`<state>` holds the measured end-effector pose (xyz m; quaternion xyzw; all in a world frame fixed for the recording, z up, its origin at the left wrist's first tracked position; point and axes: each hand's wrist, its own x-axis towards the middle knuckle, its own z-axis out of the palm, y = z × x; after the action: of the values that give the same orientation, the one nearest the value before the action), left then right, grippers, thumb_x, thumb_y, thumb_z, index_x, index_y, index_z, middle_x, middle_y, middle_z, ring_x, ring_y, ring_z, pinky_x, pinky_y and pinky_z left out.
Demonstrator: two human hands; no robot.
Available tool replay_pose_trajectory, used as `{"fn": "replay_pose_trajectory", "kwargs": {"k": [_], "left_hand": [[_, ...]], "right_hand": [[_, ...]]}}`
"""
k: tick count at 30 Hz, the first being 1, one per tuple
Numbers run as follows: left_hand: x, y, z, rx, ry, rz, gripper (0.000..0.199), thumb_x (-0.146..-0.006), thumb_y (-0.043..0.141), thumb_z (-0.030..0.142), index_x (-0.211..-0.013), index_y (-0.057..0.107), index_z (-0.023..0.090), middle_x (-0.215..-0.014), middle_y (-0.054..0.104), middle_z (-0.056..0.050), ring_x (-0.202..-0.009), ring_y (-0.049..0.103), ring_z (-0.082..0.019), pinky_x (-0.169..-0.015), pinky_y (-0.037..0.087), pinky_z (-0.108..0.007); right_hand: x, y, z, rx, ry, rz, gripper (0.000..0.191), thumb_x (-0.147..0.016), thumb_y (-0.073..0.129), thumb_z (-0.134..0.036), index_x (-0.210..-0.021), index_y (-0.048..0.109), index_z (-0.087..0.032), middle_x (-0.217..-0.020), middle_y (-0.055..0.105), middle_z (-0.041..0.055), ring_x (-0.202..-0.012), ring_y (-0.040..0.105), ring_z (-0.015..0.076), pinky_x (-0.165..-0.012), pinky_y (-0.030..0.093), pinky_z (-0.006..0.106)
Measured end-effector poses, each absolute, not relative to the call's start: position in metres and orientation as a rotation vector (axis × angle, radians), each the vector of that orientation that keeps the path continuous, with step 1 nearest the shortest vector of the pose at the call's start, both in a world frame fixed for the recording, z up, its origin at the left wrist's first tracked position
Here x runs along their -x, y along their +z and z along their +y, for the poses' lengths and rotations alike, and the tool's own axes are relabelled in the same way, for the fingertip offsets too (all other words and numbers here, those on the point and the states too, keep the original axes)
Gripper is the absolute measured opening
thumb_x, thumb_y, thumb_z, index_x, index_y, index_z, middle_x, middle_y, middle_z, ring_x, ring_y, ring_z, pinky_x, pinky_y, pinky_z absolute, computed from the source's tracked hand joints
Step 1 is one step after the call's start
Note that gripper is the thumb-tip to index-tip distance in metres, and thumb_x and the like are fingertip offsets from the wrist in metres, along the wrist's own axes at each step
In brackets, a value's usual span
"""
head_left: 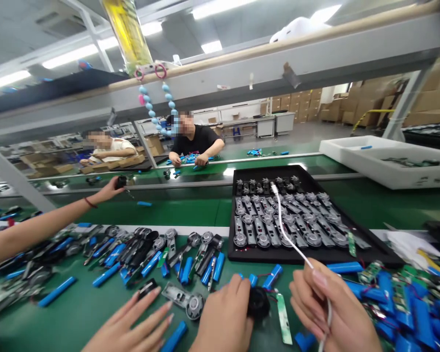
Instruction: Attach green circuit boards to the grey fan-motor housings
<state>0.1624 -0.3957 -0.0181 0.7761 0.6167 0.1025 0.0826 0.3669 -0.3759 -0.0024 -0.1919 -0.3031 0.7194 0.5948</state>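
My right hand (333,303) is closed around a white cable (291,242). Its plug end (275,189) points up and away, in front of a black tray (238,254) filled with grey housings (267,230). At the bottom middle, my left hand (223,313) has its fingers curled round a dark, round part (258,303). Beside that part lie a narrow green circuit board (283,320) and blue battery cells (272,277). A grey housing with a round end (195,306) rests just left of my left hand.
Another person's spread hand (126,322) is close on the left; an arm with a red band (90,202) reaches across further back. Batteries and housings cover the left bench, with boards and batteries (407,303) piled right. A white bin (381,151) stands behind. Two people sit opposite.
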Motion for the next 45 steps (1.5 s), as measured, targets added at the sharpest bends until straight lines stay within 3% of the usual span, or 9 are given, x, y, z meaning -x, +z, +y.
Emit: {"fn": "replay_pose_trajectory", "kwargs": {"k": [7, 11, 16, 24, 31, 36, 40, 42, 45], "left_hand": [[-0.170, 0.007, -0.386, -2.040, 0.193, 1.992, 0.067, -0.078, 0.051, 0.005, -0.143, 0.051, 0.020, -0.140, 0.064, -0.012, -0.119, 0.066, -0.031, -0.097, 0.053, -0.038], [-0.162, 0.011, -0.382, -1.972, 0.182, 2.068, 0.060, -0.090, 0.046, 0.011, -0.150, 0.042, 0.015, -0.129, 0.072, -0.014, -0.113, 0.070, -0.028, -0.089, 0.054, -0.034], [-0.172, 0.019, -0.357, -2.073, 0.172, 2.118, 0.063, -0.088, 0.053, 0.011, -0.150, 0.041, 0.014, -0.122, 0.072, -0.017, -0.113, 0.066, -0.033, -0.092, 0.051, -0.040], [-0.103, 0.046, -0.404, -2.086, 0.087, 2.210, 0.027, -0.097, 0.041, 0.020, -0.093, 0.068, 0.018, -0.094, 0.072, -0.012, -0.093, 0.068, -0.030, -0.082, 0.050, -0.040], [-0.075, 0.019, -0.448, -1.959, -0.224, 2.117, 0.019, -0.082, 0.058, 0.014, -0.094, 0.071, 0.019, -0.105, 0.076, -0.014, -0.101, 0.069, -0.035, -0.088, 0.051, -0.046], [-0.056, -0.011, -0.464, -1.859, 0.640, 2.024, 0.016, -0.088, 0.056, 0.029, -0.096, 0.069, 0.023, -0.090, 0.075, -0.008, -0.084, 0.070, -0.028, -0.078, 0.055, -0.038], [-0.063, 0.001, -0.463, -1.199, 1.472, 1.641, 0.029, -0.085, 0.068, 0.047, -0.103, 0.064, 0.025, -0.084, 0.073, -0.003, -0.077, 0.070, -0.024, -0.063, 0.056, -0.029], [-0.078, 0.015, -0.455, -0.996, 1.646, 1.445, 0.032, -0.080, 0.075, 0.049, -0.098, 0.064, 0.024, -0.084, 0.072, -0.002, -0.076, 0.070, -0.024, -0.057, 0.056, -0.028], [-0.104, 0.027, -0.442, -1.013, 1.747, 1.330, 0.034, -0.075, 0.081, 0.050, -0.090, 0.064, 0.024, -0.088, 0.072, -0.003, -0.082, 0.073, -0.026, -0.066, 0.062, -0.035]], "right_hand": [[-0.366, 0.008, -0.379, 0.563, 1.682, -0.662, 0.026, -0.093, 0.066, -0.045, -0.082, 0.063, -0.021, -0.051, 0.042, -0.0072, -0.043, 0.021, 0.0070, -0.039, 0.019, 0.019], [-0.367, 0.011, -0.381, 0.631, 1.671, -0.665, 0.026, -0.093, 0.066, -0.044, -0.108, 0.063, -0.023, -0.052, 0.047, -0.0063, -0.042, 0.031, 0.0073, -0.040, 0.026, 0.018], [-0.373, 0.002, -0.378, 0.586, 1.684, -0.715, 0.023, -0.090, 0.069, -0.042, -0.101, 0.064, -0.022, -0.054, 0.049, -0.0045, -0.041, 0.036, 0.0077, -0.039, 0.029, 0.019], [-0.373, -0.001, -0.374, 0.823, 1.598, -0.836, 0.033, -0.088, 0.070, -0.051, -0.103, 0.061, -0.023, -0.053, 0.045, -0.0071, -0.040, 0.032, 0.0084, -0.037, 0.027, 0.019], [-0.371, -0.015, -0.365, 1.419, 0.857, -1.423, 0.050, -0.097, 0.044, -0.052, -0.143, 0.047, -0.032, -0.067, 0.055, -0.0034, -0.045, 0.041, 0.0148, -0.047, 0.035, 0.028], [-0.400, -0.038, -0.324, 1.697, 0.212, -1.692, 0.043, -0.092, 0.036, -0.036, -0.117, 0.068, -0.019, -0.099, 0.071, 0.0147, -0.083, 0.067, 0.0338, -0.071, 0.051, 0.044], [-0.402, -0.022, -0.321, 1.703, -0.147, -1.651, 0.047, -0.091, 0.040, -0.042, -0.109, 0.068, -0.009, -0.120, 0.060, 0.0295, -0.111, 0.056, 0.0493, -0.086, 0.045, 0.061], [-0.385, -0.012, -0.338, 1.456, 0.160, -1.708, 0.042, -0.093, 0.042, -0.049, -0.090, 0.069, -0.017, -0.096, 0.066, 0.0210, -0.092, 0.062, 0.0390, -0.080, 0.048, 0.052], [-0.347, -0.017, -0.369, 0.987, 1.481, -1.923, 0.067, -0.091, 0.035, -0.075, -0.066, 0.064, -0.020, -0.060, 0.060, 0.0072, -0.055, 0.055, 0.0207, -0.053, 0.043, 0.032]]}}
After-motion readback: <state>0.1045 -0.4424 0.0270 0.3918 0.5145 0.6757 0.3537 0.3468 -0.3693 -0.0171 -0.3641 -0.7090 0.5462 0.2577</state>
